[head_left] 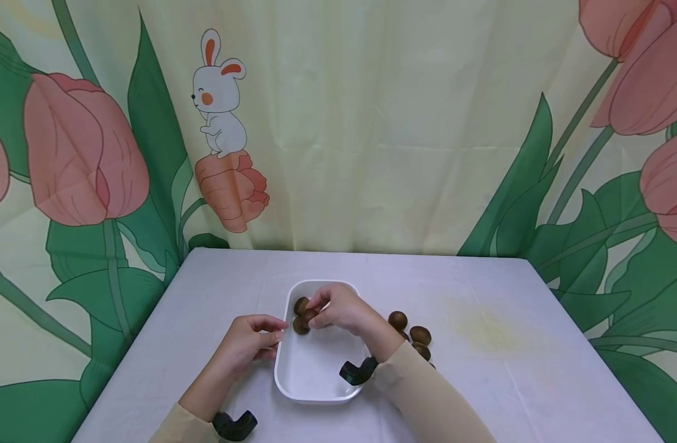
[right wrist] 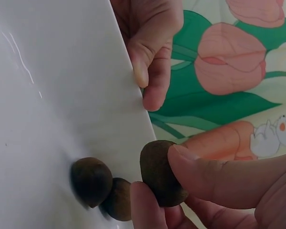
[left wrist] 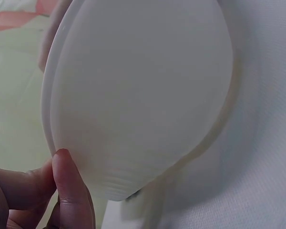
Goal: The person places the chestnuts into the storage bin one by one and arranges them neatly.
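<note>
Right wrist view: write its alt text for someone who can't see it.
The right hand pinches a brown nut between thumb and fingers over a white tray. Two more nuts lie together in the tray, and the left hand is at its rim. Behind is a backdrop printed with tulips, a carrot and a rabbit.

A pale cream-yellow fabric curtain with soft vertical folds (head_left: 371, 135) hangs behind as the backdrop; large pink printed tulips with dark outlines (head_left: 86, 151) stand at both sides among broad, pointed green printed leaves (head_left: 155, 123); left of centre, a small white cartoon rabbit with orange inner ears (head_left: 223, 92) sits on a tapered orange cartoon carrot (head_left: 222, 181); before the curtain stands a table under a white, faintly lilac cloth (head_left: 227, 283); a blurry pale-yellow stain (head_left: 484, 326) marks its right side; the light is soft and diffuse.
</note>
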Action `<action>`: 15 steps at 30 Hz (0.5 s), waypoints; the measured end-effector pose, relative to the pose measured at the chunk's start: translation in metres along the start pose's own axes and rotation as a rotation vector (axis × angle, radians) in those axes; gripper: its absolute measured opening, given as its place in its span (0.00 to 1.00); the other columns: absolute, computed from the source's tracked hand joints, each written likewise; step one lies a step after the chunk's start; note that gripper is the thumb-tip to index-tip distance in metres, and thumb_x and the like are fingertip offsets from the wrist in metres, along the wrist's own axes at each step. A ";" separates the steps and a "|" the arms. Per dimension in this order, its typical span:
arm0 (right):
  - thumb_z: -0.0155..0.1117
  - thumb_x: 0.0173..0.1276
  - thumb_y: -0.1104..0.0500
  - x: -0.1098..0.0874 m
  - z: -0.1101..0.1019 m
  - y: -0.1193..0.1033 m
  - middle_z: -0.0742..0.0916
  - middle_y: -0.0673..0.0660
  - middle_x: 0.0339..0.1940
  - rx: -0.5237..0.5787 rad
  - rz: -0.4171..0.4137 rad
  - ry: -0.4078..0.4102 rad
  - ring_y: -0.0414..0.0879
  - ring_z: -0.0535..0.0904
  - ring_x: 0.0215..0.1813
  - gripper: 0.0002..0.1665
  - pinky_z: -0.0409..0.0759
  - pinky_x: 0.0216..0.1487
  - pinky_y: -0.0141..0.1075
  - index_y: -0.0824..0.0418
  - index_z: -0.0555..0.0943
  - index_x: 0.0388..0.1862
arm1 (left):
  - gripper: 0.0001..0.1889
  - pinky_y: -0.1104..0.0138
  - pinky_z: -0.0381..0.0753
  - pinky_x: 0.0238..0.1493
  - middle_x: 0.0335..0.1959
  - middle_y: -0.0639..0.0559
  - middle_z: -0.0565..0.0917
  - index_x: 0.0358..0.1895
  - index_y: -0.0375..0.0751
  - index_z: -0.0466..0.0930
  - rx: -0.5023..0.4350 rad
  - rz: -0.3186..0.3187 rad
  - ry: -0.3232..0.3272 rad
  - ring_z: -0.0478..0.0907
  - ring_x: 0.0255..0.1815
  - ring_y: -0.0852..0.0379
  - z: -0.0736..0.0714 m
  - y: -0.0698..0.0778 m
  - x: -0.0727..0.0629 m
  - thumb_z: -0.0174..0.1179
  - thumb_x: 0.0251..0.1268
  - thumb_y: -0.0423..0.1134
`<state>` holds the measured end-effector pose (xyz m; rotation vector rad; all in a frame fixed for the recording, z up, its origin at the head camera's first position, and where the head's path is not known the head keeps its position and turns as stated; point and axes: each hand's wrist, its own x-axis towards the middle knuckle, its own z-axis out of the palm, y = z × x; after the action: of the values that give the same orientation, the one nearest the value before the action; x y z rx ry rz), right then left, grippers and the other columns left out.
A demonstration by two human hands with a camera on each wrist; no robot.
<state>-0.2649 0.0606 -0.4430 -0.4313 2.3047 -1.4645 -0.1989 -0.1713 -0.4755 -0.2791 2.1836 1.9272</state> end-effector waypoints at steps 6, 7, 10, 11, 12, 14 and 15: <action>0.83 0.55 0.71 0.004 0.004 0.002 0.84 0.53 0.29 -0.030 0.033 -0.058 0.43 0.82 0.33 0.15 0.87 0.35 0.32 0.66 0.90 0.41 | 0.12 0.69 0.87 0.27 0.32 0.49 0.88 0.52 0.30 0.90 0.004 0.002 -0.007 0.82 0.22 0.59 -0.001 0.000 0.000 0.70 0.67 0.26; 0.83 0.55 0.71 0.004 0.004 0.001 0.84 0.53 0.29 -0.045 0.040 -0.067 0.43 0.82 0.33 0.14 0.88 0.35 0.32 0.66 0.90 0.41 | 0.12 0.69 0.87 0.27 0.32 0.48 0.88 0.52 0.30 0.90 0.006 0.005 -0.009 0.82 0.22 0.59 -0.001 0.000 0.000 0.70 0.67 0.26; 0.84 0.54 0.72 0.005 0.007 0.001 0.83 0.52 0.27 -0.102 0.054 -0.085 0.43 0.81 0.31 0.14 0.87 0.34 0.32 0.65 0.89 0.39 | 0.12 0.69 0.87 0.27 0.33 0.47 0.89 0.52 0.30 0.90 0.006 0.009 -0.013 0.83 0.22 0.59 0.000 0.001 -0.001 0.71 0.67 0.26; 0.84 0.54 0.72 0.006 0.008 0.002 0.83 0.52 0.27 -0.117 0.055 -0.090 0.43 0.81 0.30 0.14 0.86 0.34 0.32 0.65 0.89 0.38 | 0.12 0.69 0.87 0.27 0.34 0.47 0.89 0.52 0.30 0.90 0.009 0.011 -0.012 0.83 0.22 0.59 0.000 0.001 -0.001 0.71 0.67 0.26; 0.84 0.54 0.72 0.006 0.009 0.002 0.82 0.52 0.26 -0.127 0.060 -0.095 0.43 0.80 0.30 0.14 0.86 0.33 0.32 0.65 0.89 0.37 | 0.12 0.69 0.88 0.27 0.34 0.47 0.89 0.52 0.30 0.90 0.011 0.010 -0.010 0.83 0.22 0.59 0.000 0.001 -0.001 0.71 0.67 0.26; 0.84 0.53 0.73 0.008 0.012 0.003 0.82 0.52 0.25 -0.146 0.058 -0.105 0.43 0.80 0.29 0.14 0.86 0.32 0.32 0.66 0.89 0.37 | 0.11 0.68 0.87 0.27 0.35 0.46 0.89 0.52 0.31 0.90 0.013 0.007 0.000 0.83 0.22 0.58 0.000 0.000 -0.001 0.71 0.67 0.26; 0.84 0.52 0.73 0.008 0.013 0.004 0.82 0.52 0.25 -0.154 0.055 -0.108 0.43 0.80 0.28 0.14 0.86 0.32 0.32 0.66 0.89 0.36 | 0.11 0.68 0.87 0.27 0.35 0.46 0.89 0.51 0.32 0.91 0.016 0.005 0.004 0.83 0.22 0.58 0.000 0.000 0.000 0.71 0.67 0.26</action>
<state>-0.2663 0.0480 -0.4526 -0.4746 2.3323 -1.2121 -0.1986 -0.1715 -0.4750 -0.2748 2.2032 1.9126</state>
